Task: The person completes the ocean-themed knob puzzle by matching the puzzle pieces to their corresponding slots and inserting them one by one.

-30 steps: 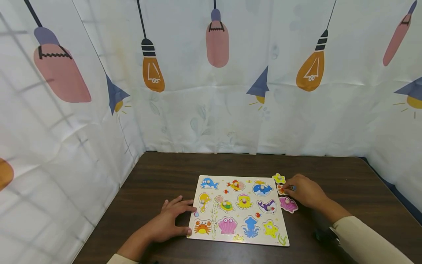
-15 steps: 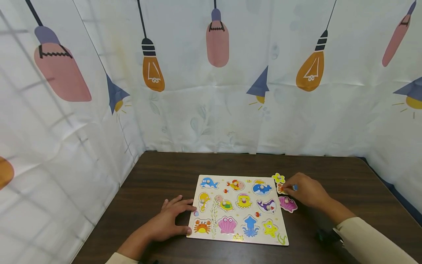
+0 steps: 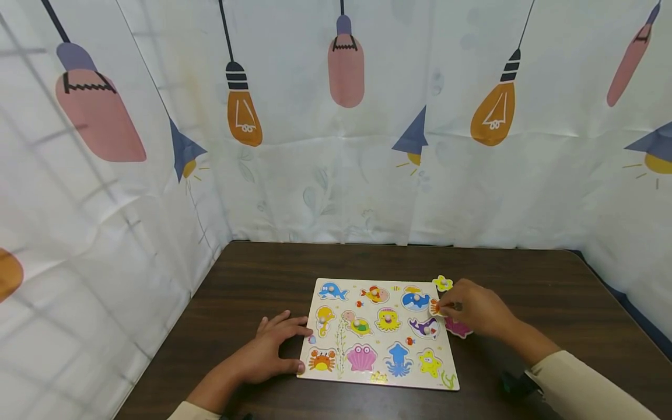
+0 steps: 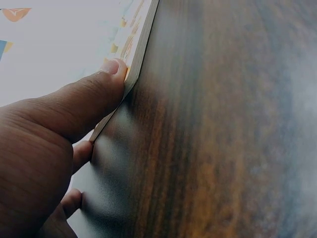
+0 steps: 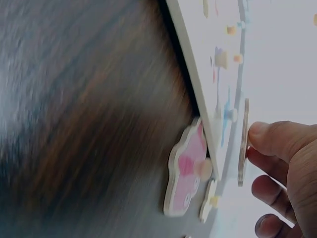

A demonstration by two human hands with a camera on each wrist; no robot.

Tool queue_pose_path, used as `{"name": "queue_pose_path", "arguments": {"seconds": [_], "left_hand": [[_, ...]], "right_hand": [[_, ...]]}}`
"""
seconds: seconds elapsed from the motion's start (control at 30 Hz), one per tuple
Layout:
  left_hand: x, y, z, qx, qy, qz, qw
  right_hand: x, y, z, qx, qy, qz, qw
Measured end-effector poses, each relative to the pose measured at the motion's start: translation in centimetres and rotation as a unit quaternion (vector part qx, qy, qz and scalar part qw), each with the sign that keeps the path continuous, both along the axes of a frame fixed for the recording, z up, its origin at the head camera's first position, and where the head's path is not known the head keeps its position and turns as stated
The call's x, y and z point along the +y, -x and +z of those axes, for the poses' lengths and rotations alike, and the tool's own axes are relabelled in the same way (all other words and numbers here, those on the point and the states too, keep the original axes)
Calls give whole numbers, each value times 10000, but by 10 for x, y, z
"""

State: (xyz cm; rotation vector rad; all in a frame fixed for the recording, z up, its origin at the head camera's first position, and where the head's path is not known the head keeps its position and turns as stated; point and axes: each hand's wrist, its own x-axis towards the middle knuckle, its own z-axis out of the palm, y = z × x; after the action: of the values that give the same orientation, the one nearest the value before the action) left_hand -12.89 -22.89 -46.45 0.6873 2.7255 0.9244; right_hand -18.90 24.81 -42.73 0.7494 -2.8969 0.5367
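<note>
Between the hands (image 3: 273,350) lies the board (image 3: 380,340), the right (image 3: 476,306) pinching an orange-patterned piece (image 3: 434,307).

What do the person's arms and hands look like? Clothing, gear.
Left hand and right hand: bare, no gloves. Left sleeve and right sleeve: plain cream, ending near the wrists. Black item at right wrist, too unclear to identify.

Left fingers (image 4: 89,103) touching white board (image 4: 69,44), brown wood-grained tabletop (image 4: 213,129)
</note>
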Motion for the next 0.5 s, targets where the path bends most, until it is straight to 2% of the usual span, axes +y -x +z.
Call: {"name": "queue_pose_path", "arguments": {"seconds": [0.33, 0.5], "left_hand": [[0, -1, 0, 7, -6, 18, 10000], [0, 0, -1, 27, 28, 18, 10000]], "right_hand": [[-16, -6, 0, 340, 126, 685, 9970], [-24, -9, -1, 419, 132, 870, 9952]]}}
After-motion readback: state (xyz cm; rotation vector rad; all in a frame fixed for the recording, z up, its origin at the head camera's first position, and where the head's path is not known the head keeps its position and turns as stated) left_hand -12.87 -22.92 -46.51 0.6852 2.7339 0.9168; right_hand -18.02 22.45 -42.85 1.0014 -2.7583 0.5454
